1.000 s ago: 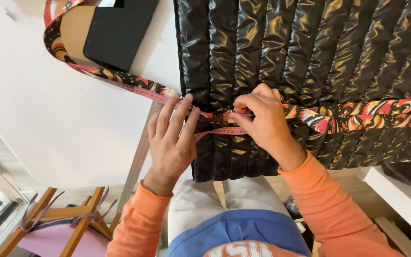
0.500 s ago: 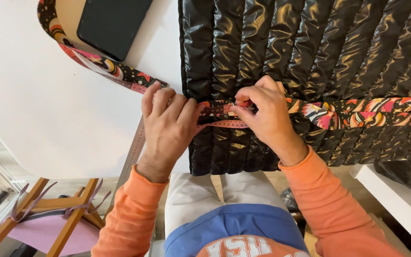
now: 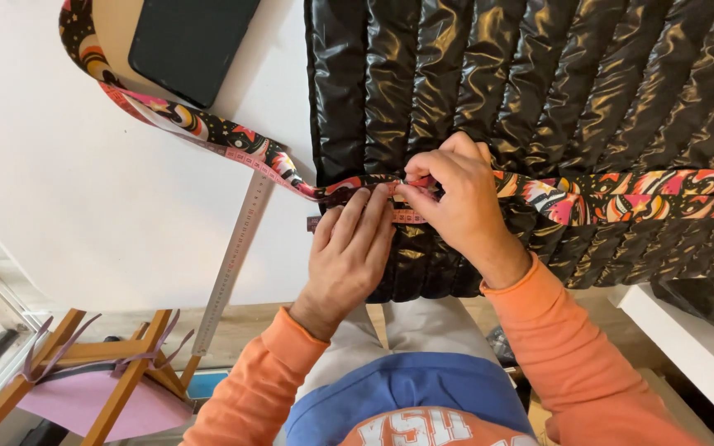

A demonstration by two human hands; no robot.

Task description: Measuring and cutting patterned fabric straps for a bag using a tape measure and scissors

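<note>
A glossy black quilted fabric [image 3: 539, 91] lies spread on a white table [image 3: 59, 165]. Across it runs a colourful patterned ribbon [image 3: 621, 192], which continues off the fabric's left edge and curves up to the top left. A pink measuring tape [image 3: 411, 216] lies along the ribbon. My left hand [image 3: 349, 252] rests flat on the fabric's left part, fingers over the tape. Just to its right, my right hand [image 3: 456, 202] pinches the ribbon and tape between thumb and fingers.
A long metal ruler [image 3: 233, 264] lies slanted on the table left of the fabric, overhanging the near edge. A black flat tablet-like object [image 3: 192, 41] sits at the top left. A wooden chair with a pink seat [image 3: 92, 388] stands below left. A white shelf [image 3: 687, 339] is at the right.
My left hand has shifted right and laid its fingers flat over the tape. The right hand keeps its pinch at nearly the same spot.
</note>
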